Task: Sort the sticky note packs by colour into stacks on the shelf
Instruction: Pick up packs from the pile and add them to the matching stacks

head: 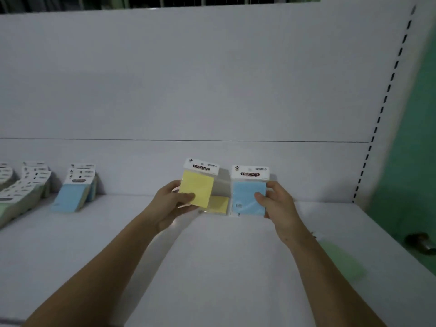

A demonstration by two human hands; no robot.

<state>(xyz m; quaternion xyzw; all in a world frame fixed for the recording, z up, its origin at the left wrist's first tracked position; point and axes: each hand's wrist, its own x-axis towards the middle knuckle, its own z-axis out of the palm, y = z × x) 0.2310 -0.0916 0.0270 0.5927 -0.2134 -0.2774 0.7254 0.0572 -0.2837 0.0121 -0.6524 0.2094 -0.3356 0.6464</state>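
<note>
A yellow sticky note pack [197,185] was held upright in the left hand [169,204], thumb across its lower front face and fingers behind. A blue sticky note pack [249,192] was held the same way in the right hand [278,204], thumb pressed on the right part of the front. Both packs were lifted above the middle of the shelf [212,267], close to its back edge and side by side, a little apart. A second yellow pack [220,204] was seen lower down between the two; whether it was lying on the shelf or held behind the first could not be told.

Towards the left edge of the shelf, a blue stack [75,190] was leaned against the back panel [212,79], with paler, blurred stacks [21,185] further left. A faint green pack [342,263] was noted near the right front corner, under the right forearm.

Handling, as judged: the packs appeared light, the paper block fairly stiff, the clear wrapper smooth and probably slippery. The white header card [201,166] looked thin and bendable, so the block itself, pinched front and back at its edges, was judged the better hold. The blue pack was judged due for the blue stack at left.
</note>
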